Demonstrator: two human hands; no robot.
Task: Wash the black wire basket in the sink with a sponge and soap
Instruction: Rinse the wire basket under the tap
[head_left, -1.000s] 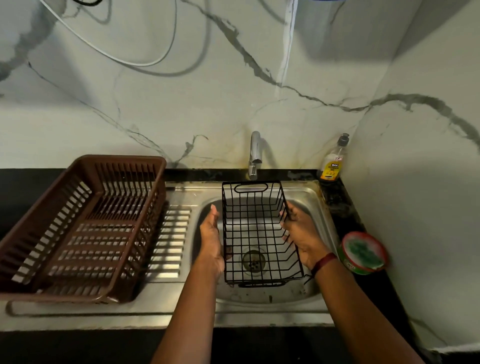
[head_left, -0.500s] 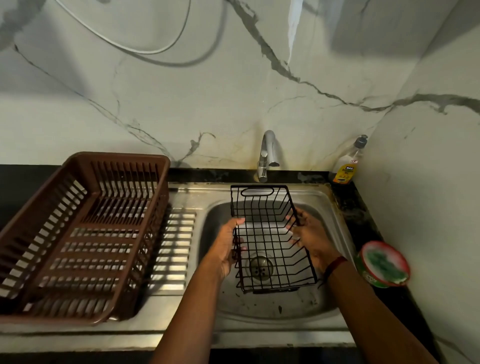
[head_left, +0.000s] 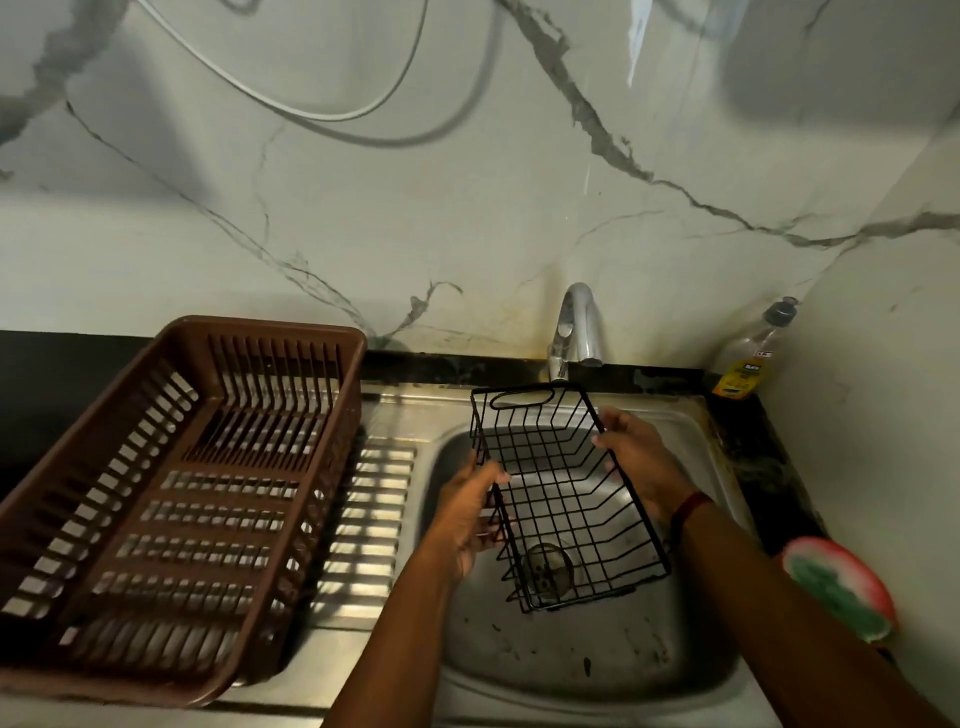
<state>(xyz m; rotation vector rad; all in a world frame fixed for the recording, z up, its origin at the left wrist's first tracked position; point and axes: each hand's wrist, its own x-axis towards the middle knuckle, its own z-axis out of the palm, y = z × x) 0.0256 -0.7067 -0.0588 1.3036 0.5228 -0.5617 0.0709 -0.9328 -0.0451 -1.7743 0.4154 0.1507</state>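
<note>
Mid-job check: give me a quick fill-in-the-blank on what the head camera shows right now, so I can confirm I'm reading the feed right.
1. The left hand and the right hand hold the black wire basket over the ____.
2. The slatted dish rack is ____ in colour.
3. The soap bottle stands on the counter to the ____ of the tap.

Missing words: sink; brown; right.

Steel drainboard bears a brown rack; black counter, a bottle.
</note>
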